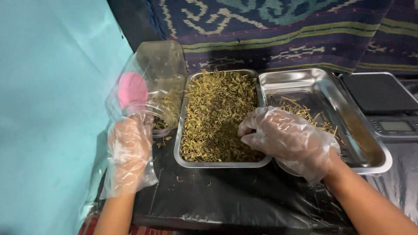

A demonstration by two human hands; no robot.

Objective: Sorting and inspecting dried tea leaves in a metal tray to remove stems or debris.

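1. Hundreds of small dried herb bits (213, 117), yellow-green stems and leaf flakes, fill the left steel tray (179, 143) nearly to its rim. They look feather-light, brittle and loose, so I judge they crumble under a hard squeeze and are best taken in gentle pinches or small scoops from the top of the heap.
2. The right hand (285, 139), in a thin clear plastic glove, rests on the heap at the tray's right edge, fingers curled down into the herbs as if gathering a pinch; whether it has closed on any I cannot tell.
3. The left hand (130, 148), gloved the same way, wraps around the mouth of a clear plastic jar (152, 87) tilted on its side just left of the tray. The jar holds some herbs and shows a pink round part, perhaps a lid.
4. A second steel tray (374, 156) touches the first on the right and holds a few thin pale stalks (305, 113).
5. A digital scale (383, 100) stands beyond it, and black plastic sheeting (226, 196) covers the table, with stray bits scattered.
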